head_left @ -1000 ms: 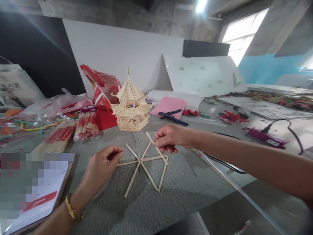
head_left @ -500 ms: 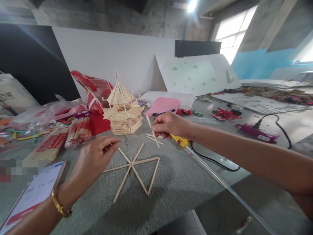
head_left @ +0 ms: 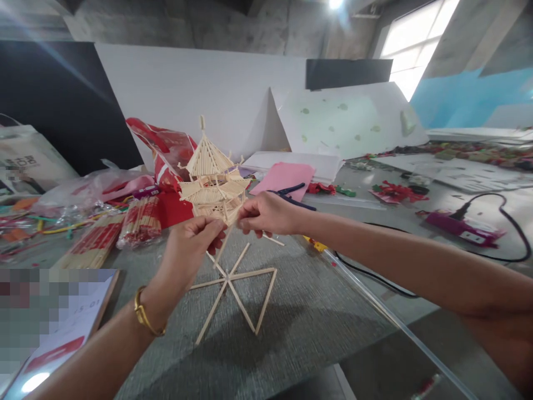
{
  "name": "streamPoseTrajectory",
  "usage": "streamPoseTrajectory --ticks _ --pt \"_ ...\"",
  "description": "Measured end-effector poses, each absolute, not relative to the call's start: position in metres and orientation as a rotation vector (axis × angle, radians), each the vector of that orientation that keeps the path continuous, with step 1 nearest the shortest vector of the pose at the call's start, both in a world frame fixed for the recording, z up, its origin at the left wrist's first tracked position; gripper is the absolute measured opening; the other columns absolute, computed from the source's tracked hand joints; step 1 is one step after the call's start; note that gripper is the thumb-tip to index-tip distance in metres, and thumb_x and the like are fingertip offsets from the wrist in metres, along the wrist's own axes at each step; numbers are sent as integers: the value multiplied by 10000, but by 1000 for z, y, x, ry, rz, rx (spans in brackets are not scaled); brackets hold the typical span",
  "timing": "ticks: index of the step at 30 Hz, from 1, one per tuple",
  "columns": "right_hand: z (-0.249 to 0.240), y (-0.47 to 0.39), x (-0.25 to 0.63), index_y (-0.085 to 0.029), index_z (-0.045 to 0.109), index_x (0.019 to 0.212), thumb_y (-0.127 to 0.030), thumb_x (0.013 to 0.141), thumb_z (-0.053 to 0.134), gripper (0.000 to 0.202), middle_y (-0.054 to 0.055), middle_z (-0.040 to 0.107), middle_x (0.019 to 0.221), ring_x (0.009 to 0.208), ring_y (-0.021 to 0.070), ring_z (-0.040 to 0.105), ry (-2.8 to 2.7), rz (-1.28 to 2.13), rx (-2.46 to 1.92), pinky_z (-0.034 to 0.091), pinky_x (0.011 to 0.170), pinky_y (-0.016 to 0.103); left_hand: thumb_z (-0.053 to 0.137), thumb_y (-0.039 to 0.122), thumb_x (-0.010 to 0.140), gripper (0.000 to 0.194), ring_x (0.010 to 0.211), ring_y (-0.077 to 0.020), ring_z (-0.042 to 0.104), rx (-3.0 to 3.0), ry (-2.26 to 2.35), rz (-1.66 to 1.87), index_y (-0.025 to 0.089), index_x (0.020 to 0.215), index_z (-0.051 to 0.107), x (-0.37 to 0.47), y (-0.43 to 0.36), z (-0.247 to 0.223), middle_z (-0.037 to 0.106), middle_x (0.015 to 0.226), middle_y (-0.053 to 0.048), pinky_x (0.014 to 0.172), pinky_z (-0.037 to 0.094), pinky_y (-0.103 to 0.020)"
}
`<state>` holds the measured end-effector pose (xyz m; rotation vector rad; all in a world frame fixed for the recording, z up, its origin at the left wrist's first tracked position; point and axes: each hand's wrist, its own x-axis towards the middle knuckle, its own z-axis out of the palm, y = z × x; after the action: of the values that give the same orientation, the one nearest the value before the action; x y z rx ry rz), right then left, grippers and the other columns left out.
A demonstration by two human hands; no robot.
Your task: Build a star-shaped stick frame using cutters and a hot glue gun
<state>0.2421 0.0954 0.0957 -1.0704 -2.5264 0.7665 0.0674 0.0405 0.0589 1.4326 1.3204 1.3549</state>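
Observation:
A thin wooden stick [head_left: 224,245] slants down between my two hands, above the table. My right hand [head_left: 266,214] pinches its upper part. The fingertips of my left hand [head_left: 200,236] are closed against the same stick from the other side. Below lies a flat star of wooden sticks [head_left: 240,304] meeting at one centre, with one stick joining two tips on the right. Right behind my hands stands a small pagoda model [head_left: 210,161] built of sticks; my fingers hide part of its base.
A yellow glue gun [head_left: 317,245] with a clear glue stick lies by my right forearm. Bagged stick bundles [head_left: 139,222] and a phone [head_left: 69,333] are at left. Dark-handled scissors [head_left: 291,191] rest near pink paper [head_left: 283,176]. A purple power strip [head_left: 464,229] sits at right.
My right hand has moved left with the stick, and my left hand has moved right to meet it. The stick is now between both hands, in front of the pagoda model.

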Motion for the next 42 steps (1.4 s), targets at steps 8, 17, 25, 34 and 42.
streamPoseTrajectory --ticks 8,17,25,34,42 --pt "58 116 266 -123 700 783 -197 711 516 210 105 680 771 723 192 622 -2770 68 -1620 395 589 237 550 471 725 320 503 -125 537 1696 1614 954 163 680 623 57 61 33 619 588 2 466 383 -217" --pt "46 130 260 -106 711 834 -220 641 601 249 135 685 826 795 234 631 -2863 94 -1793 431 613 247 489 422 772 333 551 -157 549 2384 1690 361 178 627 664 85 56 41 631 572 -27 502 294 -250" --pt "65 117 274 -118 640 582 -216 661 576 141 60 611 561 594 151 585 -2710 286 -1677 351 496 199 563 337 715 221 683 -273 632 2565 1701 250 158 658 679 119 77 28 672 699 -130 556 407 -305" --pt "76 100 291 -137 614 615 -215 671 504 146 -16 552 481 456 77 529 -2380 782 -1555 332 404 146 502 285 766 223 769 -245 641 2542 1767 257 141 791 671 117 75 34 682 771 -113 655 452 -294" --pt "79 88 284 -135 597 615 -218 686 523 131 -28 523 449 389 53 457 -2273 928 -1466 321 355 141 597 318 679 204 759 -307 657 2542 1809 96 134 714 679 103 73 42 687 750 -160 605 469 -334"
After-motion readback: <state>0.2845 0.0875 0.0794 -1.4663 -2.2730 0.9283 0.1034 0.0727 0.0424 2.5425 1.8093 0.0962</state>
